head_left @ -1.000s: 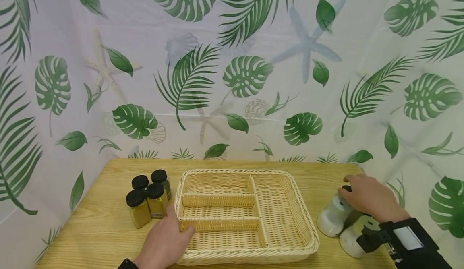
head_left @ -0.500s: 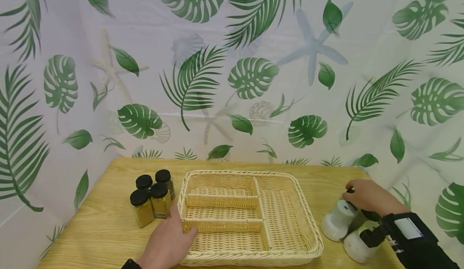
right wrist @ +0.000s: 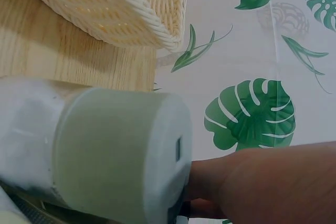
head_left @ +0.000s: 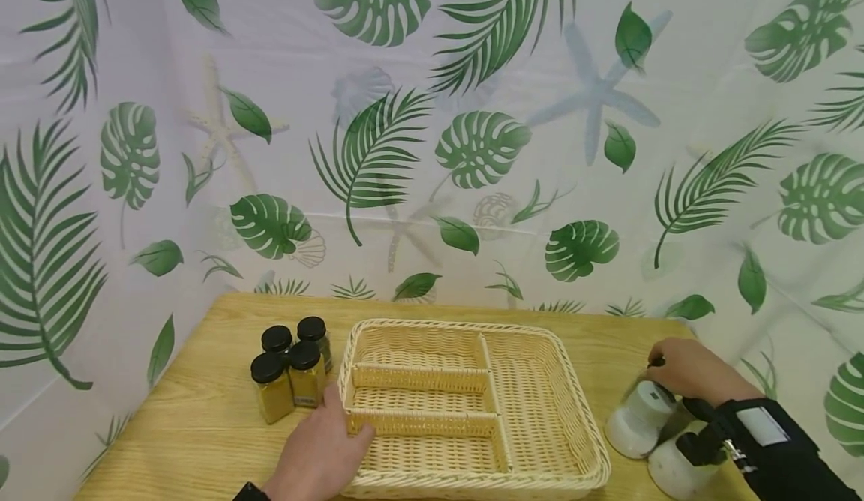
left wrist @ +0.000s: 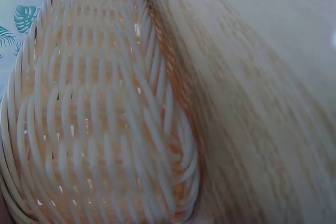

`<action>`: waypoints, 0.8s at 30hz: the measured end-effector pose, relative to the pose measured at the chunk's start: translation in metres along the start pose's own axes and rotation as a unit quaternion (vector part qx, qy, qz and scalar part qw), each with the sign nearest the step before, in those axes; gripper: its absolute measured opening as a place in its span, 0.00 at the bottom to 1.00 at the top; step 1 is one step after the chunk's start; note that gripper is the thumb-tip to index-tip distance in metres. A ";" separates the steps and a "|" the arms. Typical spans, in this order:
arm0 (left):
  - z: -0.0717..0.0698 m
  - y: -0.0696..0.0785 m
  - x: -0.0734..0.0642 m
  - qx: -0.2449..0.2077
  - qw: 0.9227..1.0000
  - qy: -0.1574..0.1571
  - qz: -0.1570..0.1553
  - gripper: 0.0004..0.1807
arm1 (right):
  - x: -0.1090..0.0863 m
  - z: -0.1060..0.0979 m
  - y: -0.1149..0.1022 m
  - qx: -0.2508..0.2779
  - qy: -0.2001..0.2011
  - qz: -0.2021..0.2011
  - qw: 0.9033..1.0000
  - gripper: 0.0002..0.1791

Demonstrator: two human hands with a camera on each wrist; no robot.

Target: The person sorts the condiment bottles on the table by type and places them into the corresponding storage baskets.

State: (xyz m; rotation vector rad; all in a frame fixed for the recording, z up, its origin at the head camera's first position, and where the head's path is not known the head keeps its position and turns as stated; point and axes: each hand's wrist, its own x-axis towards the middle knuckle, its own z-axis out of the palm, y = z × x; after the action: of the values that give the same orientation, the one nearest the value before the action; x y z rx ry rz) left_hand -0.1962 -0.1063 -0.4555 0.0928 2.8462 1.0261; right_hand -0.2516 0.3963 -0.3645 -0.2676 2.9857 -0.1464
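Observation:
A pale wicker basket (head_left: pixel 472 482) with dividers stands on the wooden table. My left hand (head_left: pixel 322 445) grips its left rim, thumb over the inside edge. In the left wrist view the basket's woven side (left wrist: pixel 94 93) fills much of the picture. To the right of the basket, my right hand (head_left: pixel 698 370) reaches among several containers, its fingers curled on a black lid (head_left: pixel 656 362). The body under that lid is mostly hidden. Just in front stands a white shaker bottle (head_left: pixel 634 426), its greenish-white cap (right wrist: pixel 121 150) close beside the fingers. Another white bottle (head_left: pixel 678 471) stands nearer, partly behind the wrist.
Several black-lidded jars with yellow or dark contents, such as the front jar (head_left: pixel 273 392), stand grouped left of the basket. A leaf-patterned cloth (head_left: pixel 405 148) hangs behind the wooden table (head_left: pixel 182 426) and along its sides.
My right fingers have curled down from a looser spread onto the black lid. The left hand keeps its hold on the basket. The whole head view has shifted slightly.

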 end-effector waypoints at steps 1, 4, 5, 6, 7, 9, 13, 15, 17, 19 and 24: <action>0.000 0.000 0.000 0.000 1.000 -0.001 -0.001 0.45 | 0.000 0.000 -0.001 0.002 0.000 0.003 1.000 0.17; 0.001 0.000 0.000 -0.002 1.000 -0.005 -0.005 0.45 | -0.001 -0.002 -0.004 0.005 0.011 0.013 1.000 0.17; 0.001 0.001 0.000 -0.001 1.000 -0.006 -0.006 0.45 | -0.001 -0.004 -0.005 0.006 0.017 0.015 1.000 0.17; 0.001 0.001 0.000 0.001 1.000 -0.009 -0.008 0.46 | 0.000 -0.005 -0.007 0.006 0.024 0.016 1.000 0.17; 0.000 0.001 0.000 0.002 1.000 -0.010 -0.009 0.47 | 0.000 -0.007 -0.009 0.006 0.030 0.016 0.999 0.17; 0.000 0.000 0.000 0.003 1.000 -0.012 -0.009 0.48 | 0.002 -0.012 -0.014 0.003 0.037 0.018 0.999 0.17; -0.001 0.000 0.000 0.005 1.000 -0.014 -0.006 0.49 | 0.004 -0.024 -0.027 0.004 0.043 0.018 0.999 0.19; -0.001 -0.001 0.000 0.007 1.000 -0.013 -0.004 0.50 | 0.005 -0.030 -0.034 0.002 0.047 0.016 0.999 0.20; -0.001 -0.001 -0.001 0.008 1.000 -0.010 -0.002 0.50 | 0.007 -0.035 -0.042 0.003 0.054 0.012 0.998 0.20; -0.001 -0.002 -0.001 0.007 1.000 -0.006 0.000 0.49 | 0.008 -0.041 -0.049 0.003 0.061 0.007 0.998 0.20; 0.001 -0.002 -0.001 0.002 1.000 0.001 0.006 0.48 | 0.010 -0.053 -0.064 0.000 0.085 -0.015 0.996 0.18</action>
State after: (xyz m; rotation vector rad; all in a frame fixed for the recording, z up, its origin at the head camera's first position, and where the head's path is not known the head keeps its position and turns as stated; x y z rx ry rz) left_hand -0.1952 -0.1066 -0.4575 0.1102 2.8526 1.0226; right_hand -0.2588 0.3367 -0.3065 -0.3148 3.1517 -0.1804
